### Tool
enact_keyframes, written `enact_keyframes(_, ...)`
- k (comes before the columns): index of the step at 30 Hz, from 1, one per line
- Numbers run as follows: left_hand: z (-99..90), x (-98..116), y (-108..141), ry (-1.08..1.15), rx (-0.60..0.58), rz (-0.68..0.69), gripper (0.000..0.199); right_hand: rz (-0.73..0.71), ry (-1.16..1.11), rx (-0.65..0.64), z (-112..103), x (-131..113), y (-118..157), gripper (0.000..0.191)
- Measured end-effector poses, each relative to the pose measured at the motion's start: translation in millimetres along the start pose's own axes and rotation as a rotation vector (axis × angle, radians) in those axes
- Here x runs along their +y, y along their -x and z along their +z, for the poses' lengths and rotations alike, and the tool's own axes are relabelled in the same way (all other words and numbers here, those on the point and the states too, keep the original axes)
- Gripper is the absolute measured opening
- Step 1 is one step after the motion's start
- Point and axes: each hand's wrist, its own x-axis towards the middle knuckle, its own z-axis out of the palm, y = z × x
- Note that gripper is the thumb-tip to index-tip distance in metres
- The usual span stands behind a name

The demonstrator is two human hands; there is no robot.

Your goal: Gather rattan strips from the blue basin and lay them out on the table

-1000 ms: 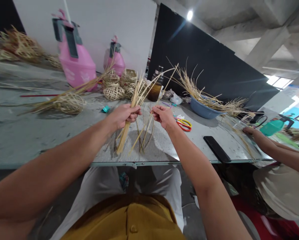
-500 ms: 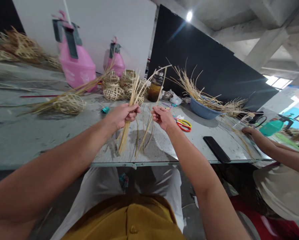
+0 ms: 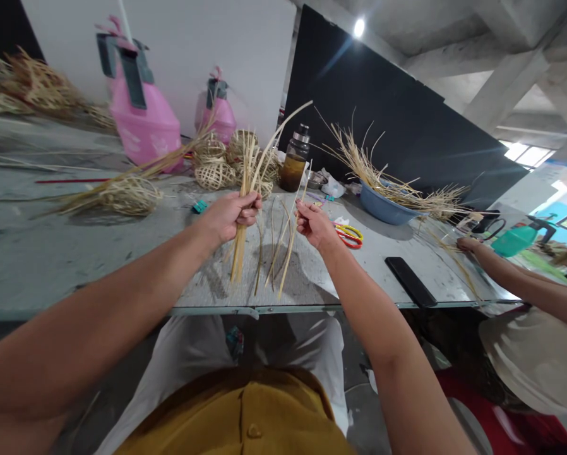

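Note:
My left hand [image 3: 231, 216] is closed round an upright bundle of thin bamboo strips [image 3: 238, 259]. One longer strip curves out of the bundle's top to the right. Just right of it, my right hand [image 3: 314, 224] pinches a single bamboo strip [image 3: 287, 265] between thumb and fingers, apart from the bundle. Several loose strips [image 3: 259, 253] lie on the grey table [image 3: 179, 272] between the two hands. Woven bamboo balls [image 3: 214, 172] are piled beyond my left hand.
Scissors [image 3: 352, 236] and a black phone [image 3: 410, 282] lie to the right. Behind stand a bottle of brown liquid [image 3: 293, 165], pink spray bottles [image 3: 146, 126] and a blue basin [image 3: 387, 210] heaped with strips. A co-worker's arm [image 3: 511, 272] rests at far right.
My right hand has moved slightly right, away from the bundle, with its strip now hanging separately. The bundle in my left hand has turned more upright.

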Motion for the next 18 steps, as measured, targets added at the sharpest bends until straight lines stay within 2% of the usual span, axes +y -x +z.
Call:
enact_keyframes(6,1.2,-0.5,1.1,-0.004,0.004,0.000,0.035,-0.019,0.150,0.075,-9.9,2.3,2.1,0.025)
enact_keyframes(11,0.5,-0.4,0.2,-0.011,0.007,-0.013,0.033,0.028,0.292,0.119,-18.6,6.7,-3.0,0.024)
enact_keyframes(18,1.2,0.2,1.5,-0.013,0.006,-0.031,0.031,0.054,0.438,0.095,-41.0,23.5,-11.5,0.028)
